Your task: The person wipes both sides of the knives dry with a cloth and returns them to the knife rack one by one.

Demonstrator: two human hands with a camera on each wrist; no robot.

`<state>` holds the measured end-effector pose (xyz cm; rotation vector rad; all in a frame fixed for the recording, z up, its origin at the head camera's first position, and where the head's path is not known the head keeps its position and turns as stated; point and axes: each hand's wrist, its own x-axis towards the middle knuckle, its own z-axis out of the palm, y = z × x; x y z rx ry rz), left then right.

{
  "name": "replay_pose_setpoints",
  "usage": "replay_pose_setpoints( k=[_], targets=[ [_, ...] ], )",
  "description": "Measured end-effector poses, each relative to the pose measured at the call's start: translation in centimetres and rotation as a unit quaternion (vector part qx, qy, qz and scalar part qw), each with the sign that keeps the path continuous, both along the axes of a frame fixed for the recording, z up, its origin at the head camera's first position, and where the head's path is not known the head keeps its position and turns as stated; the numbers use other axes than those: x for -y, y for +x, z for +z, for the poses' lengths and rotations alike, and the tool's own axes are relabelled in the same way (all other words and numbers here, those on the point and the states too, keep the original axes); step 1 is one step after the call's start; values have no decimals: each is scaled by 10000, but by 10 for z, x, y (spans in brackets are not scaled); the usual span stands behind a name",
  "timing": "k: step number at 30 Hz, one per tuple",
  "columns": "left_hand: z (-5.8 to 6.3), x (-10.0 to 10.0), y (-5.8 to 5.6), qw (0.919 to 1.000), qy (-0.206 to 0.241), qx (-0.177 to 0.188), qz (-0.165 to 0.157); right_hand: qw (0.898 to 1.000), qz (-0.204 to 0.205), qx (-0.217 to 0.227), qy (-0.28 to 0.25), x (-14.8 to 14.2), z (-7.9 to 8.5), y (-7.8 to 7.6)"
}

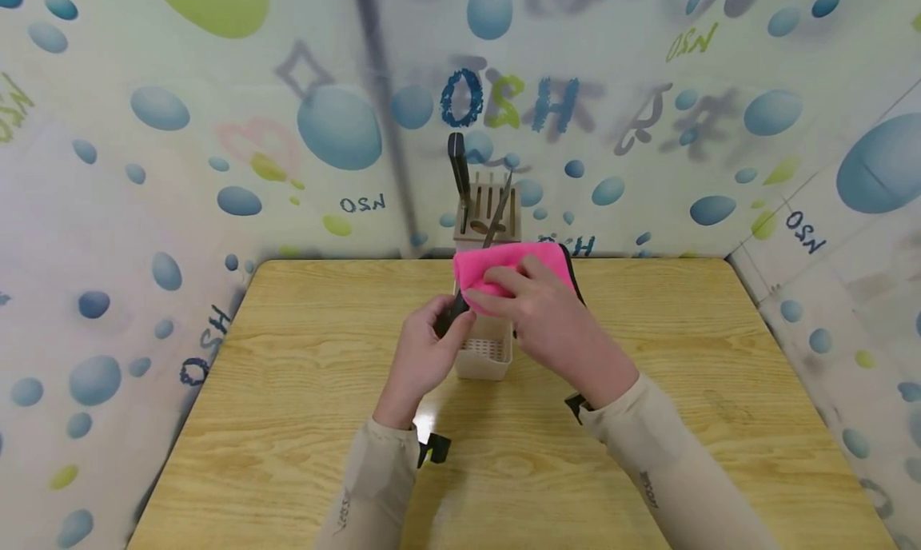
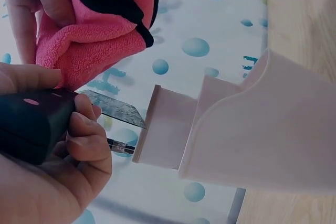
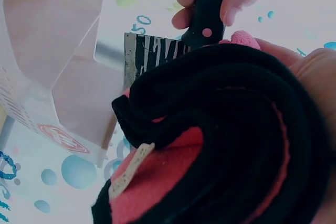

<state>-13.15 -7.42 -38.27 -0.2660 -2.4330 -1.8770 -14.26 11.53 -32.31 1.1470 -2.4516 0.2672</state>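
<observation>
My left hand [image 1: 424, 350] grips the black riveted handle [image 3: 210, 9] of a knife, whose blade [image 1: 499, 210] points up and away. My right hand [image 1: 550, 318] holds a pink cloth [image 1: 511, 254] with black edging against the knife, just above the handle. The cloth covers part of the blade; a bare piece [image 2: 118, 107] shows in the left wrist view. In the right wrist view, the folded cloth [image 3: 226, 93] hides most of my right hand [image 3: 321, 77]. Behind both hands stands a pale knife holder [image 1: 484, 368], partly hidden by them.
A second black-handled tool [image 1: 457, 162] stands in the slotted top [image 1: 514, 229] of the holder. The holder is near the back edge of the wooden table [image 1: 324, 358]. A patterned wall [image 1: 626, 150] rises right behind it.
</observation>
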Motion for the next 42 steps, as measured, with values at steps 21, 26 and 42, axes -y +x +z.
replay_pose_setpoints(
  k=[21, 26, 42],
  targets=[
    [0, -1, 5, 9991, -344, -242, -34, 9967, -402, -675, 185, 8, -9, -2],
    [2, -2, 7, 9989, -435, -197, -18, 9957, -502, -775, -41, 6, -12, -8],
    [3, -2, 6, 9985, -432, -339, -57, 9982, -228, -525, -170, 6, -13, 8]
  ],
)
